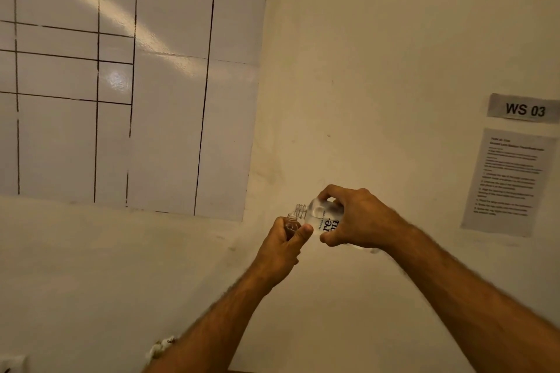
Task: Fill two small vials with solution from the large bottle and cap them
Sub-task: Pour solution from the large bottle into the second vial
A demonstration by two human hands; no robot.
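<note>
One vial (291, 222) is mid-fill: left hand (285, 247) grips it, right hand (353, 219) grips the tipped bottle (321, 216); second vial and capping seemingly remain

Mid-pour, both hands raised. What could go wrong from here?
1. The small amber glass vial in the left hand has a narrow mouth; the tilted clear plastic bottle could overshoot and spill.
2. Both are held unsupported, so the right hand wobbling may misalign the necks.
</note>
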